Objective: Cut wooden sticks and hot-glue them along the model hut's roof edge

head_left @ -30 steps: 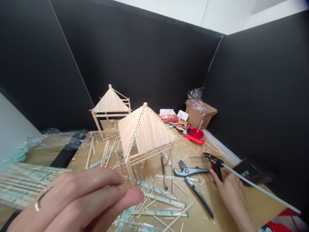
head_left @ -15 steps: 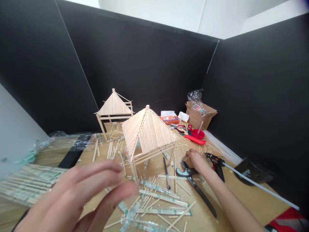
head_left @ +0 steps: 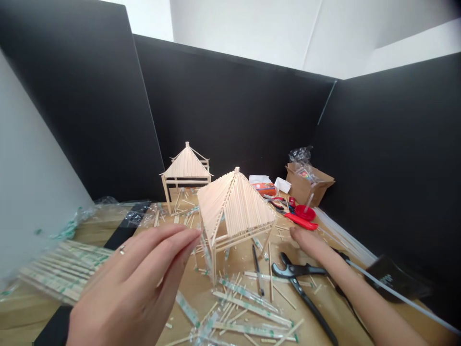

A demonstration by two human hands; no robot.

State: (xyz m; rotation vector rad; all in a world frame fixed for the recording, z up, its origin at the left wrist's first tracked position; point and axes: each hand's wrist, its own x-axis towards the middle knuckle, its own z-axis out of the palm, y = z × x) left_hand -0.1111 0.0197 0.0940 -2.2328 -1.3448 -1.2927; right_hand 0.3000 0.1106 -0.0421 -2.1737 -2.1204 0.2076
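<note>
The stick house (head_left: pixel 237 206) stands on the desk (head_left: pixel 306 331) just beyond the tips of the left hand (head_left: pixel 133 278). Those fingers are bunched narrow by its near left corner; whether they pinch something small, or touch the house, I cannot tell. A careless push here could knock the front leg (head_left: pixel 214 266) sideways, since the legs look thin beneath a broad roof.

The right hand (head_left: pixel 300 235) is low by the red-handled tool (head_left: pixel 301 221), its fingers curled and partly hidden, so their grip cannot be read either. Its forearm crosses over the black cutter's (head_left: pixel 313 310) upper handle and hides most of what looks like a glue gun. Drawing that arm back low could drag the cutter into the pen (head_left: pixel 258 271) and the house's right legs, or catch the long white glue stick (head_left: pixel 406 299) and swing the gun around. If the gun is hot, its nozzle could burn the wrist.

Farther out, wrapped sticks (head_left: pixel 255 305) litter the front, where slippery film might shift under a hand. The second house (head_left: pixel 187 163) stands behind, apart from the left hand and probably safest.
</note>
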